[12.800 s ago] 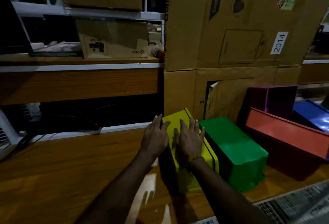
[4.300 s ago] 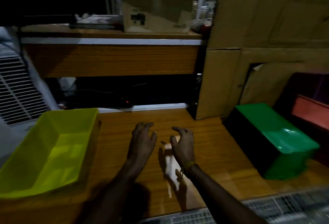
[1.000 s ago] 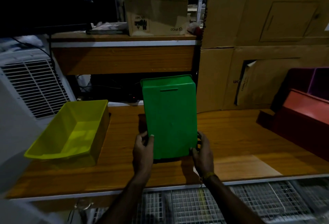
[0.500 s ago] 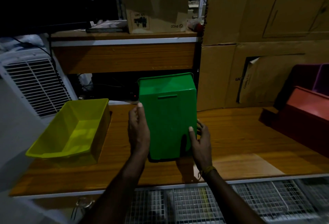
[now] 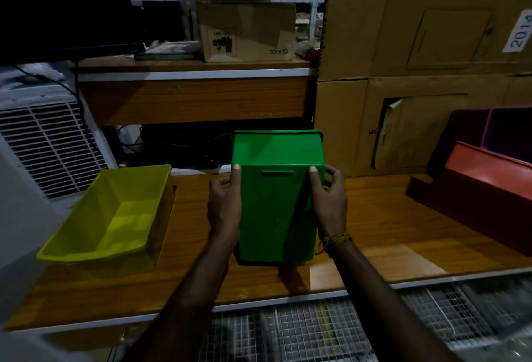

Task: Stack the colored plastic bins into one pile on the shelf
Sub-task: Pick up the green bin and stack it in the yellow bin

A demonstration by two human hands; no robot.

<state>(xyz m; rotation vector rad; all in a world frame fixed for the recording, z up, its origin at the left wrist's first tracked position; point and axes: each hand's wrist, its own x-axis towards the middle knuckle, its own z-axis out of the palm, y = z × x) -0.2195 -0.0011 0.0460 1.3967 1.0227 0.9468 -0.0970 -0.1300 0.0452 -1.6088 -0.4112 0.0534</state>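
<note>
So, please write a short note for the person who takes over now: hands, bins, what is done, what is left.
Left hand and right hand both keep a grip on the green bin, held bottom toward the camera over the wooden shelf.
Yellow bin sits open side up at the shelf's left: start of the pile.
Red bin and purple bin wait at right.
Left: turn green, nest it in yellow, then add red and purple.
</note>
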